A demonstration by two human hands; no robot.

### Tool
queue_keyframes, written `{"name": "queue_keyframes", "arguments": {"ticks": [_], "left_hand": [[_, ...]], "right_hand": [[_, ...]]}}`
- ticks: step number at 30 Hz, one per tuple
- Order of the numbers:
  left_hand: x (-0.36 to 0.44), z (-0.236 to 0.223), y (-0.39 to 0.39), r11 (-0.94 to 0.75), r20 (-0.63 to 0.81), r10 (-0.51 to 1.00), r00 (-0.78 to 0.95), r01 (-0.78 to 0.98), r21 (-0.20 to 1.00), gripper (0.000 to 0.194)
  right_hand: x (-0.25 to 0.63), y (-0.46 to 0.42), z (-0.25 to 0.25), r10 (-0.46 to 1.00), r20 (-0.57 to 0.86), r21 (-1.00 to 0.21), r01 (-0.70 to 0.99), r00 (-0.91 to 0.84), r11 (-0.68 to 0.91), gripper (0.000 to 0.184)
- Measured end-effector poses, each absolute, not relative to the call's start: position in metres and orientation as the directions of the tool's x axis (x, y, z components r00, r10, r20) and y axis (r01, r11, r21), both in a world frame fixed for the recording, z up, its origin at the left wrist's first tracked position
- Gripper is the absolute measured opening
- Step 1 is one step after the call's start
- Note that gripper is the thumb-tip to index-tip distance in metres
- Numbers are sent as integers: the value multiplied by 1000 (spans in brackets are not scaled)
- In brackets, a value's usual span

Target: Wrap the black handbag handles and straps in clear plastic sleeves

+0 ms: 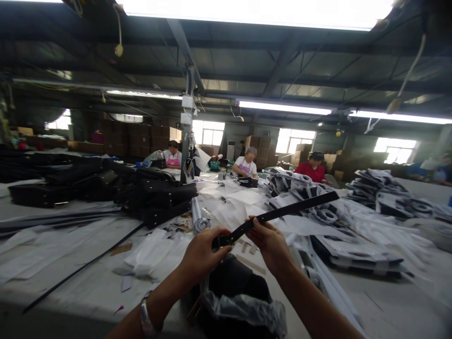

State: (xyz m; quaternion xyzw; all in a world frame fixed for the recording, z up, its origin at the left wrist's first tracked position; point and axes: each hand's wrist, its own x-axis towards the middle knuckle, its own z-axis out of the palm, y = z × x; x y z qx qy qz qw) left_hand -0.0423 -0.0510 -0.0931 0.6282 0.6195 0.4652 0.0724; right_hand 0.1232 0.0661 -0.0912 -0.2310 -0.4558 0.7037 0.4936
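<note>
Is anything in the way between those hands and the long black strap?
No, nothing visible. The left hand holds one end of the black strap, and the right hand pinches it farther along. The black bundle shows below the strap, not between.

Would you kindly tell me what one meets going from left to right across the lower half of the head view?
Long thin black strip, bare left hand, bare right hand, flat black-and-white stack.

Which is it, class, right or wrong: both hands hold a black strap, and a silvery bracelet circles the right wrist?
The wrist is wrong: the head view shows the silvery bracelet circling the left wrist. The left hand and right hand do hold the black strap.
</note>
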Motion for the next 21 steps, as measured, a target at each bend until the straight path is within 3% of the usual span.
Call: {"name": "queue_keyframes", "arguments": {"ticks": [7,11,16,21], "left_hand": [[-38,-93,-48,-262,504,839,-204,661,703,25],[-38,-95,-47,-272,507,839,-200,652,708,27],[-40,-97,-53,-341,538,828,-157,621,706,28],[-41,-95,-52,-346,473,857,-207,449,824,27]], "right_hand": [[124,52,-93,848,83,-882,-435,-524,-182,25],[126,46,-92,775,140,-962,-271,-616,-42,30],[127,43,-91,805,239,-970,-173,-542,171,29],[122,39,-95,847,237,-953,-284,-475,107,31]]}}
